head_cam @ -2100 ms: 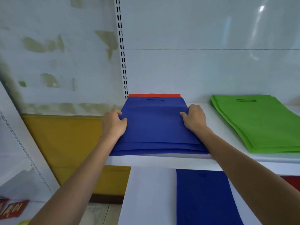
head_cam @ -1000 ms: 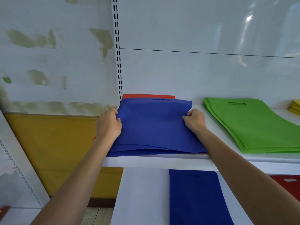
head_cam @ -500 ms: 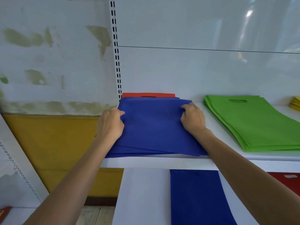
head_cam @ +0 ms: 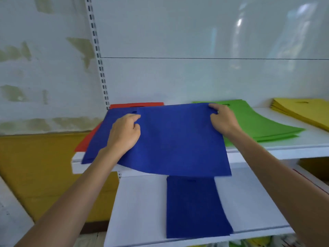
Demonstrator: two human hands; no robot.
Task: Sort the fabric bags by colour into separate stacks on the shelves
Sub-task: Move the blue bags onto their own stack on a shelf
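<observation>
A blue fabric bag [head_cam: 178, 139] is lifted off the upper shelf [head_cam: 284, 148] and hangs out over its front edge. My left hand [head_cam: 124, 132] grips its left side and my right hand [head_cam: 222, 120] grips its top right corner. More blue bags [head_cam: 99, 139] lie under it at the shelf's left end, on top of a red bag [head_cam: 89, 138]. A green stack [head_cam: 263, 123] lies to the right, partly behind the held bag. A yellow stack [head_cam: 306, 111] sits at the far right. Another blue bag [head_cam: 195, 207] lies on the lower shelf [head_cam: 138, 211].
A slotted white upright [head_cam: 99, 68] runs up the back panel at the shelf's left end. Left of the shelving is a wall with a yellow lower band [head_cam: 35, 166]. A red edge [head_cam: 309, 182] shows at the right of the lower shelf.
Both hands have lifted the top blue bag off the stack and carried it right and toward me. The yellow stack has come into view.
</observation>
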